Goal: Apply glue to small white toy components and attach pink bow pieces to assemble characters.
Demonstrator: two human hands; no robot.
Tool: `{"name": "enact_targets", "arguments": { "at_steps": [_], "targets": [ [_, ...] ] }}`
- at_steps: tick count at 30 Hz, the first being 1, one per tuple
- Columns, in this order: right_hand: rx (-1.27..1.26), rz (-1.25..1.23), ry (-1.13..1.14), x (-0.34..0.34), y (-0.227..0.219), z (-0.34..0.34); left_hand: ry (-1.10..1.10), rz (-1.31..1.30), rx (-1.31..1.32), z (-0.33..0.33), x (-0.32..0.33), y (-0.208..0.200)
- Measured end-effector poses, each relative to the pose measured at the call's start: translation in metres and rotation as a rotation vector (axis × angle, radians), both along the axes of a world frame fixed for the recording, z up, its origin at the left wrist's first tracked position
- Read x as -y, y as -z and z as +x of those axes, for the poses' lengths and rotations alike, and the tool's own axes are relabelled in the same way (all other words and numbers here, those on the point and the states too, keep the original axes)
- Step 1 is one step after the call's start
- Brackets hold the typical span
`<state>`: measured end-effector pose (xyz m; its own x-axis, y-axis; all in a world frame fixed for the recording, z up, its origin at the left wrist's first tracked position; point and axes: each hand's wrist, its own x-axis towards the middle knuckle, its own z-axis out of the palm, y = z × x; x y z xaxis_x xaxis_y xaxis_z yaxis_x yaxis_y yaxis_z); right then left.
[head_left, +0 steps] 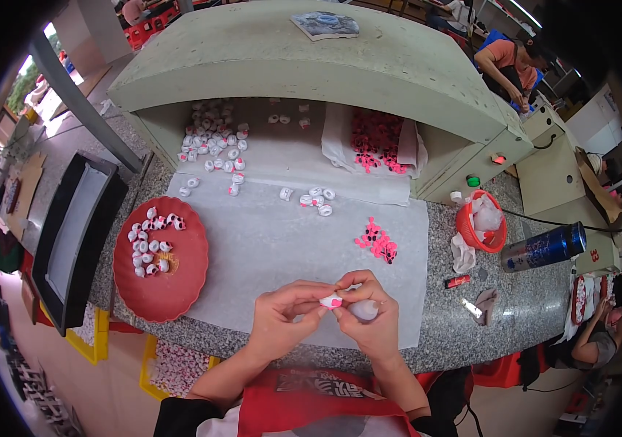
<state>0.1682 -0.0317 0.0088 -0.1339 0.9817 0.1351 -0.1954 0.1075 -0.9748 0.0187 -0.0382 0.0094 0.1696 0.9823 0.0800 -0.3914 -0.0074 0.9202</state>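
Close to my apron, both hands meet over the white paper [252, 251]. Between their fingertips is a small white piece with a pink patch [331, 301]. My left hand [282, 320] pinches it from the left, thumb and index finger together. My right hand [375, 331] grips it from the other side. A whitish, translucent rounded object [364, 310] sits against the right palm; its kind is unclear. Beyond my hands lies a pile of small pink and black pieces [378, 242]. Several white pieces [318, 198] rest on the paper farther back.
On the left stands a red scalloped plate [196, 280] holding several white-and-black pieces, beside a black tray [56, 277]. A metal hood [303, 73] shelters more white pieces and a pink pile. An orange basket [464, 227] and a blue bottle [544, 247] stand right. Co-workers sit beyond.
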Motion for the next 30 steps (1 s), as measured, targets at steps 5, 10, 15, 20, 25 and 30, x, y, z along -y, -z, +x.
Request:
{"name": "enact_targets", "arguments": {
  "at_steps": [5, 10, 15, 20, 25, 30],
  "targets": [
    [0.111, 0.041, 0.003, -0.005, 0.005, 0.005, 0.015, -0.125, 0.062, -0.001, -0.005, 0.004],
    [0.335, 0.224, 0.043, 0.001, -0.013, 0.005, 0.123, -0.373, 0.274, -0.008, -0.006, -0.006],
    [0.124, 0.197, -0.029, -0.004, 0.002, 0.012, 0.086, -0.200, 0.112, -0.008, 0.002, -0.014],
    [-0.146, -0.026, -0.078, -0.002, 0.002, 0.008, 0.059, 0.096, -0.234, -0.008, 0.005, -0.011],
    [-0.255, -0.122, -0.103, -0.004, 0.009, 0.005, -0.037, 0.026, -0.231, -0.003, 0.008, -0.003],
    [-0.024, -0.258, 0.077, -0.006, 0.008, -0.017, -0.089, -0.194, -0.130, -0.015, -0.001, 0.006]
  ]
}}
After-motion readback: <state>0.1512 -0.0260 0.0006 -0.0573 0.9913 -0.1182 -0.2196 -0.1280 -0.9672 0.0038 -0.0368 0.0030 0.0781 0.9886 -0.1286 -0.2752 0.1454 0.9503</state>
